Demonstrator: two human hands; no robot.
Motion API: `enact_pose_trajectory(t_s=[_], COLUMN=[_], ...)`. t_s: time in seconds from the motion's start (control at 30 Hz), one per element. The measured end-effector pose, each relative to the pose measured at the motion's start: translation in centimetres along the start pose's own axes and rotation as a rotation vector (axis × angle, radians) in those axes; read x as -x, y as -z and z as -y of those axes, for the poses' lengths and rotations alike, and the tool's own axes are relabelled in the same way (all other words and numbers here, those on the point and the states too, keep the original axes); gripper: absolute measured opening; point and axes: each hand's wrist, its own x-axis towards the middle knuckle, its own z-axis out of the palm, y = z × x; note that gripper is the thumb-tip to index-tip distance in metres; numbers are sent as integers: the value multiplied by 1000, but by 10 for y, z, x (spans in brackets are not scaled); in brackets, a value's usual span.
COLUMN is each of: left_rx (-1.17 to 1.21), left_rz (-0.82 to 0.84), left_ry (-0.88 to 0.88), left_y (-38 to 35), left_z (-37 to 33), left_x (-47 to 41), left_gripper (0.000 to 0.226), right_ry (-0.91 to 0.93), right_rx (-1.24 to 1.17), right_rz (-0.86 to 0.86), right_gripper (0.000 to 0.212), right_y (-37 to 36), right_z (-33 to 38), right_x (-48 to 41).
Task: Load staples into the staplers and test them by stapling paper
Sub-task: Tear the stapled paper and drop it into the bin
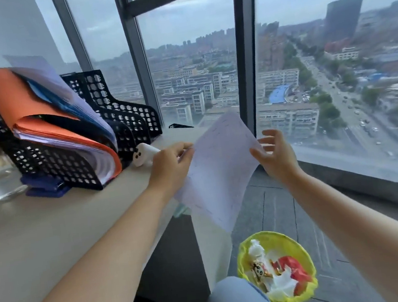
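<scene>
Knee (236, 299) low; left hand (169, 165) pinched paper (217, 171) off the counter (51, 235) edge, right hand (276, 155) spread open, empty, likely to steady it.

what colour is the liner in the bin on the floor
Bright yellow-green; the bin liner shows in the head view, lower right.

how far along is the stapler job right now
Nothing visibly finished: no staple can be made out on the sheet of paper. In hand: the left hand pinches the sheet's edge out past the desk corner, while the right hand is open beside it. Left: the blue stapler sits untouched by the black file rack; loading and test stapling are not under way.
</scene>
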Motion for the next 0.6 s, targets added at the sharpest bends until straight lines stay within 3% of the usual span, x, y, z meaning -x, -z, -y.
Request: enact_pose_trajectory(t_s=[0.23,0.6], left_rx=[86,224], left_rz=[33,160], left_ry=[84,357], left_y=[-113,-241], left_z=[-20,11], left_x=[-19,-2], left_gripper=[22,22], right_ry=[-310,-530], right_rx=[-32,12], right_rz=[-61,27], right_gripper=[61,64], right_y=[47,72], right_z=[-75,-169], right_x=[1,7])
